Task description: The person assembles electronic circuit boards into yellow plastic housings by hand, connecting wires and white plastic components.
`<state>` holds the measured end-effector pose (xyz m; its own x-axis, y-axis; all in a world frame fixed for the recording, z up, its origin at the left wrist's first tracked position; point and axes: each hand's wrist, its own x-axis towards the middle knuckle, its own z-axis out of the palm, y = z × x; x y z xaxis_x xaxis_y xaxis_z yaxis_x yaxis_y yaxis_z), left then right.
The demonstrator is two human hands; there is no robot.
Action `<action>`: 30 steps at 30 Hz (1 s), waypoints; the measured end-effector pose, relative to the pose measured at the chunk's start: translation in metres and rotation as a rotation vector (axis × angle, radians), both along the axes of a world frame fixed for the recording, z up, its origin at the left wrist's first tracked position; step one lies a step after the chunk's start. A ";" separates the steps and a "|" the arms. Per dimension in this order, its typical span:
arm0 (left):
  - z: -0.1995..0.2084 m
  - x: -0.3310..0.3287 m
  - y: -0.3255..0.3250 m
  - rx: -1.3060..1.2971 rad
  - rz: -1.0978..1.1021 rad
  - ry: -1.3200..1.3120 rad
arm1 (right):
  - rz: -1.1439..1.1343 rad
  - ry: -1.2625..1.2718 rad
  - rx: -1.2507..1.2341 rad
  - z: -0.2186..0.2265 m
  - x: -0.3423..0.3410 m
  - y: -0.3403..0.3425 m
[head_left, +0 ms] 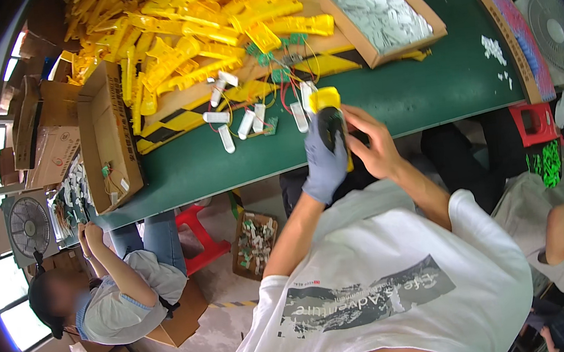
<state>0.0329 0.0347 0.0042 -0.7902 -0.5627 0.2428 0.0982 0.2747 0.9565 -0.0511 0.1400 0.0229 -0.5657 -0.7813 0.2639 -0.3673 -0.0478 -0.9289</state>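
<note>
Over the table's near edge I hold a yellow plastic casing [324, 99] with a dark part on it. My left hand [325, 161], in a grey glove, is closed round it. The fingertips and thumb of my right hand [376, 144], which is bare, grip its right side. What lies under the fingers is hidden. Just beyond and to the left, white plastic pieces [246, 124] with red and yellow wires and small green circuit boards [281, 74] lie on the green table [189, 177].
Yellow casings [212, 32] are heaped at the back. A cardboard box of white parts [425, 22] stands at the back right, another cardboard box [112, 194] at the left. A person [125, 288] sits left; another person [549, 230] sits right. Red stools [200, 236] stand below.
</note>
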 end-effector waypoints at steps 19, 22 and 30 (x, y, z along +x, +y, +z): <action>0.098 -0.096 -0.163 -0.834 0.412 -0.722 | -0.952 0.188 0.266 -0.004 -0.133 0.119; 0.096 -0.113 -0.172 -0.921 0.315 -0.971 | -0.950 0.155 0.333 -0.008 -0.156 0.123; 0.086 -0.118 -0.187 -0.784 0.416 -0.984 | -0.804 0.294 0.048 0.034 -0.090 0.061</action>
